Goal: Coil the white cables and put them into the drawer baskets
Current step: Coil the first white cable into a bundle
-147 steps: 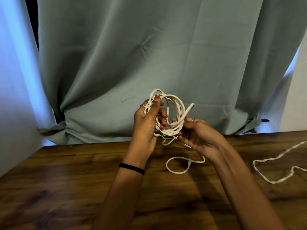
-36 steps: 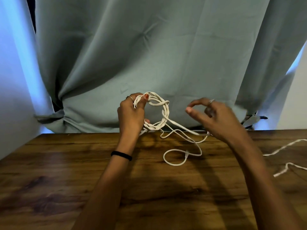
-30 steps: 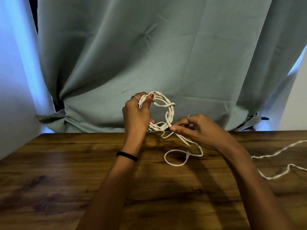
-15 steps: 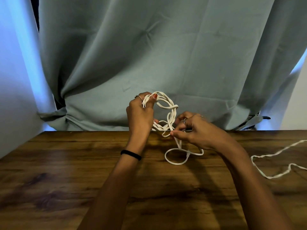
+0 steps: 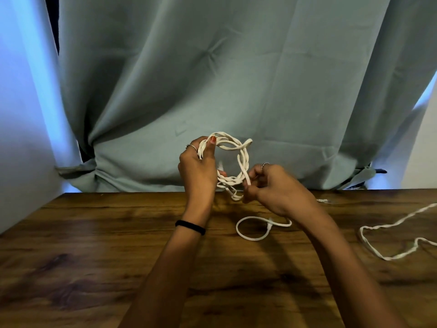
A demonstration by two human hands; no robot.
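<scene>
Right hand (image 5: 274, 185) has risen, pinching the coil (image 5: 233, 162).

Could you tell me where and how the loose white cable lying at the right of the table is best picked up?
Probably pinch the loose cable from above at its near-left bend, where it lies flat on the table, clear of both hands.
</scene>
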